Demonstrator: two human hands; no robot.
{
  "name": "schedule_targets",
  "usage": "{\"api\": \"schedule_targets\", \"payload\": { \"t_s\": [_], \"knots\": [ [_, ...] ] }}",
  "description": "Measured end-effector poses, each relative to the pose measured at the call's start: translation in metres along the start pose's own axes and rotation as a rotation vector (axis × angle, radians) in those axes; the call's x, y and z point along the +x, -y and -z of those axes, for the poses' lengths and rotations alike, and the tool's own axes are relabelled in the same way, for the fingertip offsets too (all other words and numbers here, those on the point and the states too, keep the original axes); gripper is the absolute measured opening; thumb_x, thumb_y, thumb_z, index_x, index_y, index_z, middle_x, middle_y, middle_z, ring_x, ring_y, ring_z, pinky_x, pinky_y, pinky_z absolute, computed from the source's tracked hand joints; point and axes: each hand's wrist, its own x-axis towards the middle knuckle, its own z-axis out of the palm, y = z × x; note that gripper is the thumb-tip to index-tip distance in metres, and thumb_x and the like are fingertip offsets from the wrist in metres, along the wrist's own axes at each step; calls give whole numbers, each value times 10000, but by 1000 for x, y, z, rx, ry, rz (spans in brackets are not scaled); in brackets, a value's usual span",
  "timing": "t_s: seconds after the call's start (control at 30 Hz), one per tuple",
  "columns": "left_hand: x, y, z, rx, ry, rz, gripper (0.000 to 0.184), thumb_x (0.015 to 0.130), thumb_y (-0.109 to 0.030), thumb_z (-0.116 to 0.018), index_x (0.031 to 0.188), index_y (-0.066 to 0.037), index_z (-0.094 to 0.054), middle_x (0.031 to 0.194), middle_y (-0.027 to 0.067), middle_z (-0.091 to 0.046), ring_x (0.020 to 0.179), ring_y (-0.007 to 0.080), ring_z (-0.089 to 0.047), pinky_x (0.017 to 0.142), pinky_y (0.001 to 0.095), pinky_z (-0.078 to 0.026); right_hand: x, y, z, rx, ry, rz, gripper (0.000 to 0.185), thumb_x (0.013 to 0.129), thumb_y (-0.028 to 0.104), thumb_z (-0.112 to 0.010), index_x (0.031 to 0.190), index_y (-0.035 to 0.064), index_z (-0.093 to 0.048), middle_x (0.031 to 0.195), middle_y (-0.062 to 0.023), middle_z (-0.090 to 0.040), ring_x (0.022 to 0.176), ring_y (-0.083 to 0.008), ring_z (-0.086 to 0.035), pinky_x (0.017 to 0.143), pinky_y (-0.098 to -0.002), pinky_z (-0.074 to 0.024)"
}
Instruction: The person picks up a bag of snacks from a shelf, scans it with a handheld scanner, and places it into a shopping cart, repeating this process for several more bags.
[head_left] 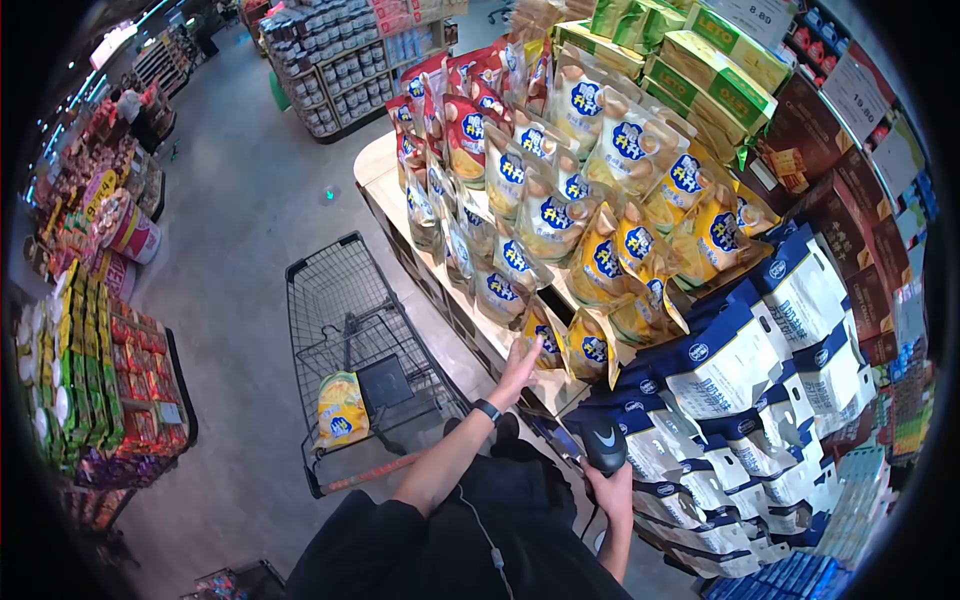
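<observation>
My left hand [518, 372], with a dark band on its wrist, reaches to the front edge of the snack display. Its fingers are apart beside a small yellow snack bag [543, 332]; whether they touch it I cannot tell. Another yellow bag [588, 345] stands just right of it. In my right hand [610, 490] is a black rounded object [603, 442] with a pale swoosh mark, held near the white and navy packages [725, 370]. Its underside is hidden. A yellow snack bag [342, 410] lies in the shopping cart [335, 290] on my left.
Clear and yellow pouches [555, 215] and red bags [465, 135] crowd the wooden display [378, 165]. Green and yellow boxes [710, 85] are stacked behind. Snack stacks [90, 370] stand left of the aisle floor [230, 250]. Shelves of jars [335, 70] stand ahead.
</observation>
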Motion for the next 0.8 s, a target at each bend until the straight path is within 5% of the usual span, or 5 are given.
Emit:
{"api": "schedule_targets", "payload": {
  "t_s": [0.13,0.3,0.5,0.7,0.8],
  "knots": [
    [3,25,49,146,117,-54,524,1081,-497,-473,1235,-25,-640,1196,85,-707,1140,166,-664,867,321,-550,1,-12,3,40,-6,-35,200,879,125,-771,798,-1,-639,618,-13,-606,487,-96,-551,468,-274,-418],
    [-67,16,173,896,-248,-574,506,880,-271,-783,1246,30,-606,1300,156,-649,1175,295,-653,981,422,-541,7,-14,-2,46,38,-20,181,884,106,-763,805,3,-637,612,-8,-601,480,-91,-542,460,-269,-406],
    [-180,21,327,1382,-503,-317,973,719,-375,-891,1525,-78,-432,1528,300,-410,1459,444,-355,1165,504,-378,20,-2,-12,-138,103,-3,189,870,144,-772,821,3,-657,604,-5,-604,505,-94,-549,498,-290,-426],
    [-212,109,413,1582,-445,175,591,867,-220,-728,1429,-152,-557,1427,214,-549,1365,375,-494,1070,503,-457,40,7,-37,-182,223,90,171,849,131,-787,897,8,-679,684,6,-629,544,-83,-523,519,-286,-423],
    [-207,146,420,1481,-616,-85,353,904,-150,-640,1253,-143,-692,1158,152,-705,1131,327,-663,955,486,-520,40,17,-52,-128,257,95,141,849,95,-782,901,9,-683,670,9,-625,532,-79,-523,497,-277,-413]
  ]
}}
